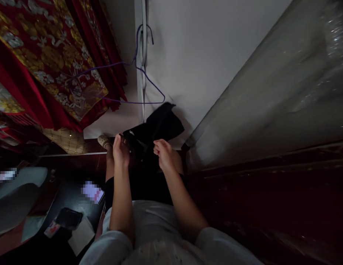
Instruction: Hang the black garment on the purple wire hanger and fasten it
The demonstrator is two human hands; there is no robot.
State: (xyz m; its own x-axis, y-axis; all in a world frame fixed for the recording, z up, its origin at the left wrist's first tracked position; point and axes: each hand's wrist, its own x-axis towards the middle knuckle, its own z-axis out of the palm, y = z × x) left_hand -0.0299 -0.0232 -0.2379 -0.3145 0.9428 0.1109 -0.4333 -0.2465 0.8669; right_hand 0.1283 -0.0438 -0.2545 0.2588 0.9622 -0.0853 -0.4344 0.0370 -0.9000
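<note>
A black piece of clothing (164, 123) spreads out in front of my lap, its far end against the white wall. My left hand (121, 151) is closed, its fingers curled on the cloth's left side. On the other side my right hand (163, 152) is also closed, thumb and fingers pinched at the cloth's near edge. Darkness hides the lower part of the garment between the hands, and its exact kind is not clear. Beyond it, a purple wire hanger (149, 102) hangs bare from a white cord (144, 48) on the wall.
Red cloths with gold and silver embroidery (55, 48) hang at the upper left. A lit phone (92, 192) lies on a dark surface at the lower left, near a black tray-like object (69, 218) and white paper (81, 235). Plastic-covered material (270, 95) leans at right.
</note>
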